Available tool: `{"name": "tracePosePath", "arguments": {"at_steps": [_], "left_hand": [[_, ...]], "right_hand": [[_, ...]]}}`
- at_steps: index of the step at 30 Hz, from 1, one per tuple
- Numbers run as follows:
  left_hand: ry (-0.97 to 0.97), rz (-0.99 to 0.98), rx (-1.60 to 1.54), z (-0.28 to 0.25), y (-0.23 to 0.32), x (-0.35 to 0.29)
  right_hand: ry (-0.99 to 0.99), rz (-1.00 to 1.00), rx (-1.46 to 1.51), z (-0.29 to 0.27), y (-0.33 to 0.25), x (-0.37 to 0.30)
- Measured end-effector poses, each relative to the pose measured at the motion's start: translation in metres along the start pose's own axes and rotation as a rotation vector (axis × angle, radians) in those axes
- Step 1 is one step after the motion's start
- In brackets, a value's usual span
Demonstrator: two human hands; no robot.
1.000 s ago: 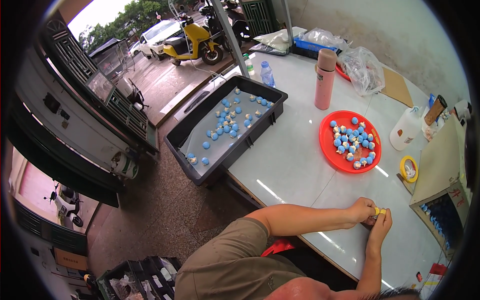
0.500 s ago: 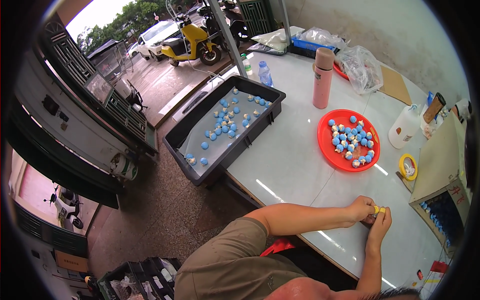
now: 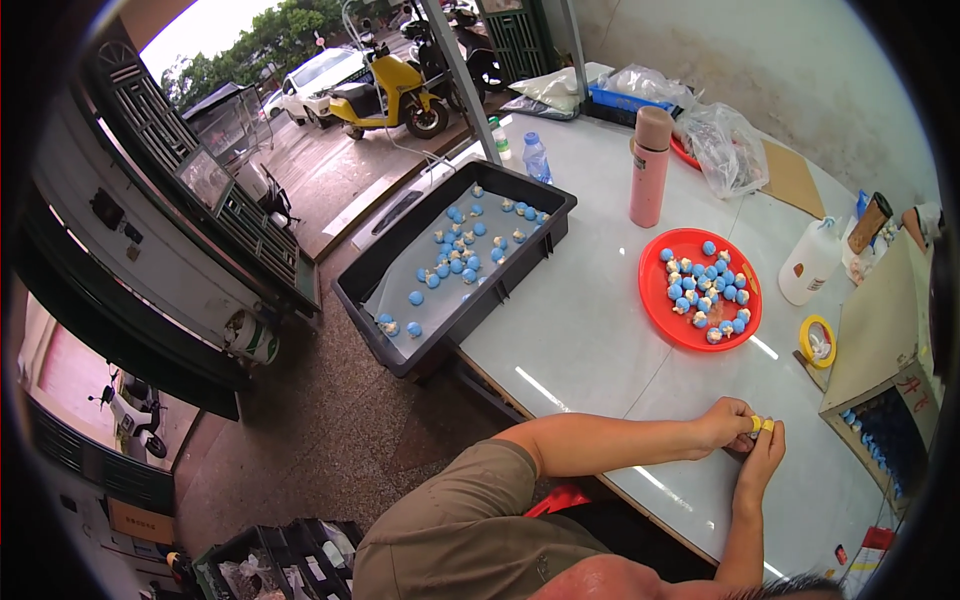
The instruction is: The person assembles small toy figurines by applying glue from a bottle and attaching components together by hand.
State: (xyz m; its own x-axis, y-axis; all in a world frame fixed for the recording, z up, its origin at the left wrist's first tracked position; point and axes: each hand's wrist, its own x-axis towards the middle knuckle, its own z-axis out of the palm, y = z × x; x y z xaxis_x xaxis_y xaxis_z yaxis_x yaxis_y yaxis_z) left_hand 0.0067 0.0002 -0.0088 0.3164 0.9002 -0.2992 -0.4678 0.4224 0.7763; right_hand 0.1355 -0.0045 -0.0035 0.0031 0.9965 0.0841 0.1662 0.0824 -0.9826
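Note:
Over the near right part of the table, my left hand (image 3: 724,426) and my right hand (image 3: 763,455) meet, fingertips pinched together. Yellow bands wrap some of the fingers. Between the fingers is something small that I cannot make out, mostly hidden by them. Beyond the hands lies a round red plate (image 3: 668,322) with several small blue balls (image 3: 731,292) that have cream-coloured tufts. To the left, a black tray (image 3: 490,306) holds more such blue balls (image 3: 456,266) on a grey sheet.
A pink flask (image 3: 650,175) stands behind the plate, a water bottle (image 3: 536,160) near the tray. On the right are a white jug (image 3: 810,262), a yellow tape roll (image 3: 817,341) and an open-fronted box (image 3: 870,350) with blue pieces inside. Clear plastic bags (image 3: 724,150) lie at the back.
The view has shifted slightly, so the table's things sit a little lower in it. Both hands stay together in nearly the same place, with only slight finger movement.

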Motion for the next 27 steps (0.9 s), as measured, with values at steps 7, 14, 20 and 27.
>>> {"name": "tracePosePath", "arguments": {"at_steps": [7,14,20,27], "left_hand": [[0.108,0.134,0.01,-0.006,0.01,0.004],[0.05,0.146,0.035,-0.004,0.002,0.008],[-0.077,0.148,-0.085,-0.016,0.004,0.016],[-0.082,0.088,0.018,-0.021,0.028,0.003]], "right_hand": [[0.057,-0.134,-0.07,-0.003,0.011,0.0],[-0.032,-0.057,-0.003,-0.007,0.007,-0.001],[-0.043,0.085,0.088,-0.009,-0.016,0.0],[-0.137,0.238,0.304,-0.014,-0.022,0.01]]}}
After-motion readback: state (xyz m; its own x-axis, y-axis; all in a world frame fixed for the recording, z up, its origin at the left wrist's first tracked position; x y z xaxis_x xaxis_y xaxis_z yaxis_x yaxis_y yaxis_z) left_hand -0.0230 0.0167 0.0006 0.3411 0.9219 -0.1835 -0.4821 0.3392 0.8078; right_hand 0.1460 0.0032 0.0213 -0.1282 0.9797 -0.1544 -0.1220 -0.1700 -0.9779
